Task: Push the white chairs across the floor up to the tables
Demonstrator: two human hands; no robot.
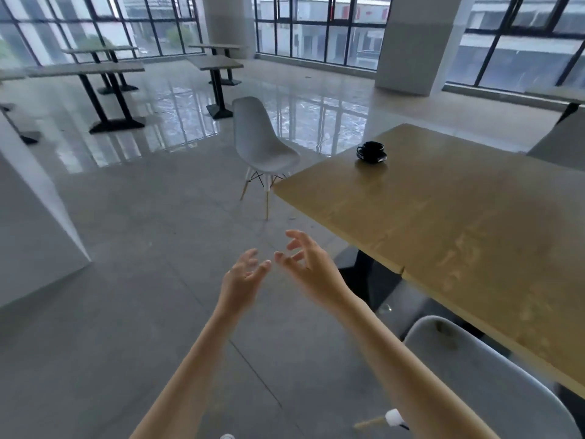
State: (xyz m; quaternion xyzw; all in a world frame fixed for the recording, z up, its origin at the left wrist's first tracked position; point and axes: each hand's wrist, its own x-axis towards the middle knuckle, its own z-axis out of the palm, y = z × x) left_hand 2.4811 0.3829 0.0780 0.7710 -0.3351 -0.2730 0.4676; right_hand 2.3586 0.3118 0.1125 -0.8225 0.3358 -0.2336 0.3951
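A white shell chair [261,139] on thin wooden legs stands on the floor at the far left corner of a long wooden table [449,223], its seat turned toward the table. A second white chair [493,372] sits at the table's near side, bottom right, its seat partly under the edge. My left hand [242,280] and my right hand [308,264] are stretched out in front of me over the floor. Both hold nothing and have their fingers spread. They are well short of the far chair.
A black cup on a saucer [371,151] stands on the wooden table. Several grey tables on black pedestals [91,69] stand at the back left near the windows. A white counter block [34,217] is on the left, and a white pillar [418,42] at the back.
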